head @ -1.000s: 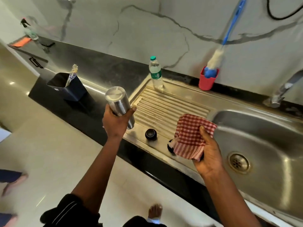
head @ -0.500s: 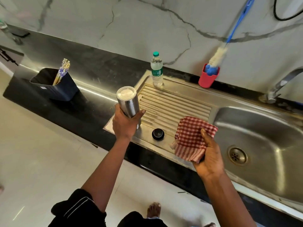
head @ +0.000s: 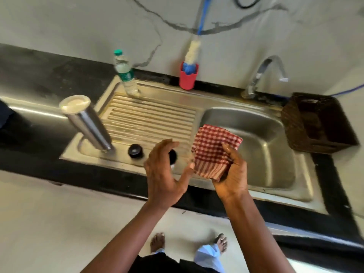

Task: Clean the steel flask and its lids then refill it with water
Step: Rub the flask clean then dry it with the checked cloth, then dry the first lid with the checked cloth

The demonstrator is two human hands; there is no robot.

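Flask (head: 86,123) stands, apparently mouth-down, at the drainboard's (head: 153,119) front-left corner, a lid (head: 135,151) beside it. Left hand (head: 163,174), fingers spread and empty, reaches at a second lid (head: 173,154); right hand (head: 234,174) grips the cloth (head: 212,150). Risk: a hasty grab could knock a lid off the front edge.

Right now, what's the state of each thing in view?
steel flask, standing on drainboard, no hand on it.
black lid, off, lying on drainboard.
second lid, off, partly hidden behind left hand.
left hand, open, reaching over second lid.
right hand, holding checked cloth.
water bottle, capped, upright.
tap, no water running.
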